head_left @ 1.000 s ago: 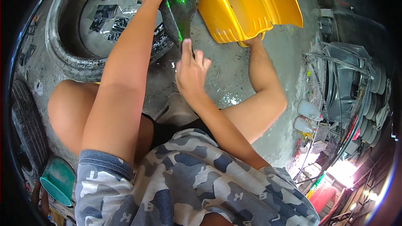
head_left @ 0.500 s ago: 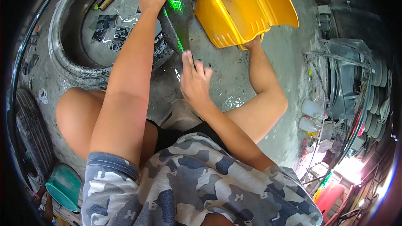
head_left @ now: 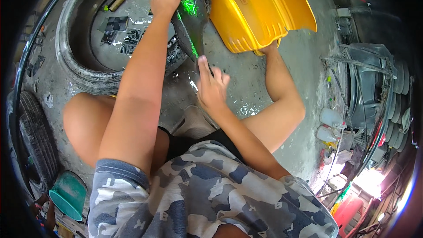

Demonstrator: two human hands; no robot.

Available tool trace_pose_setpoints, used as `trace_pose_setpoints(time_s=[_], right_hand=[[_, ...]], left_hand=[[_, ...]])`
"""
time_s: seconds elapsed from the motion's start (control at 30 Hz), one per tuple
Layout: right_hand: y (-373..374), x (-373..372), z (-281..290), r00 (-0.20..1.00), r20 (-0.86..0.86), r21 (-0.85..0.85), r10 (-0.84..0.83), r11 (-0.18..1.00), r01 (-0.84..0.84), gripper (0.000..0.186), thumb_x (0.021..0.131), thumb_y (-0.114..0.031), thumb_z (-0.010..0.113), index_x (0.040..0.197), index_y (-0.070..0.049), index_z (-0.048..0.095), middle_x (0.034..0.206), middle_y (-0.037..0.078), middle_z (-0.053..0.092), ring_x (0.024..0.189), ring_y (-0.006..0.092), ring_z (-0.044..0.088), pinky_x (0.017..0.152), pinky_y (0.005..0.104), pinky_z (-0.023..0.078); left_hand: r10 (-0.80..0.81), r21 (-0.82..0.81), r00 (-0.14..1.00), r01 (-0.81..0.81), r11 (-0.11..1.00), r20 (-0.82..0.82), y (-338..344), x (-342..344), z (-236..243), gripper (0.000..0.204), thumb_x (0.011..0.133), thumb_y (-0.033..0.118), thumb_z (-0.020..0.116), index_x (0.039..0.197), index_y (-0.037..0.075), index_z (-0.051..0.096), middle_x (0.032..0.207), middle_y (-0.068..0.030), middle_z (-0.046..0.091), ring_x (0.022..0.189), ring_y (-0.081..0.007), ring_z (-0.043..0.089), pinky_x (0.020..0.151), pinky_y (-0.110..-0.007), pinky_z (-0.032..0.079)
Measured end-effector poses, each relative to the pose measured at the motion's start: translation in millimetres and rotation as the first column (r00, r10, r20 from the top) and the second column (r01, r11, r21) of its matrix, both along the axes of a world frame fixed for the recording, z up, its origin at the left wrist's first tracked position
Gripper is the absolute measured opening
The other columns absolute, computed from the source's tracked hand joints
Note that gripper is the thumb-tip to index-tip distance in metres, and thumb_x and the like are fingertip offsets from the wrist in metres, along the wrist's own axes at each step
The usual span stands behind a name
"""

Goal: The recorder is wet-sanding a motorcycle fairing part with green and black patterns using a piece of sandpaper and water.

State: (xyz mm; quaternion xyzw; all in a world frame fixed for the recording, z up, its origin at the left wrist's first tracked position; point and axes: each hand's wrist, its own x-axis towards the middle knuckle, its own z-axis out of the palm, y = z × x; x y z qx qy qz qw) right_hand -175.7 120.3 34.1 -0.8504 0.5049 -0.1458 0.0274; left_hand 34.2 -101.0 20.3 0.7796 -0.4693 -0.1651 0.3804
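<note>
Yellow container (head_left: pixel 260 17) beside black-green panel (head_left: pixel 192 17)

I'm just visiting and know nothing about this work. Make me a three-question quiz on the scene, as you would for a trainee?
1. Which hand is nearest the lower tip of the black, green-patterned piece?
2. True or false: the yellow container is to the right of the large tyre.
3. What colour is the bucket at lower left? A: red. B: teal. C: white.

Key:
1. The right hand; the left hand is higher up.
2. True.
3. B.
</note>
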Motion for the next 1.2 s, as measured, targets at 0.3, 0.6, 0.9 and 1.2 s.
trace_pose_setpoints(time_s=[0.3,0.6,0.9,1.2], right_hand=[[-0.1,-2.4,0.6,0.997,-0.056,-0.077,0.061,0.995,-0.065,0.065,0.079,-0.011,0.06,0.138,0.006,0.04,0.137,0.018,0.052,0.104,0.0241,0.054,0.081,0.0386,0.037],[-43.7,-7.6,12.7,0.762,0.467,0.469,-0.449,0.856,0.217,0.041,0.081,-0.01,0.058,0.122,-0.001,0.059,0.12,0.018,0.061,0.09,0.0293,0.055,0.077,0.042,0.042],[-5.1,13.7,-2.7,0.981,-0.143,-0.124,-0.133,0.985,0.116,0.064,0.08,-0.018,0.061,0.137,0.004,0.042,0.142,0.014,0.047,0.105,0.0286,0.051,0.081,0.0411,0.04],[6.4,0.1,-8.5,0.965,-0.26,-0.187,-0.029,0.982,-0.021,0.059,0.08,-0.021,0.061,0.134,0.001,0.049,0.143,0.013,0.047,0.104,0.0273,0.052,0.079,0.0413,0.039]], left_hand=[[-0.001,0.062,1.0,0.002,0.998,-0.007,2.6,-4.1,9.9,0.093,0.053,0.08,0.071,0.094,-0.003,0.069,0.099,-0.0234,0.069,0.095,-0.0381,0.067,0.083,-0.045,0.053],[-0.005,0.042,1.0,0.004,0.999,0.02,6.8,-7.0,15.9,0.091,0.055,0.078,0.071,0.095,-0.003,0.068,0.098,-0.024,0.069,0.095,-0.0389,0.066,0.083,-0.047,0.052],[0.018,0.049,0.999,-0.017,0.999,-0.029,6.7,-9.8,20.8,0.091,0.057,0.078,0.07,0.094,-0.006,0.068,0.095,-0.0259,0.068,0.093,-0.0386,0.067,0.081,-0.048,0.052],[0.004,0.097,0.997,0.004,0.995,-0.083,7.9,-6.6,16.7,0.091,0.058,0.077,0.07,0.095,-0.006,0.068,0.098,-0.0269,0.068,0.095,-0.0396,0.066,0.083,-0.047,0.052]])
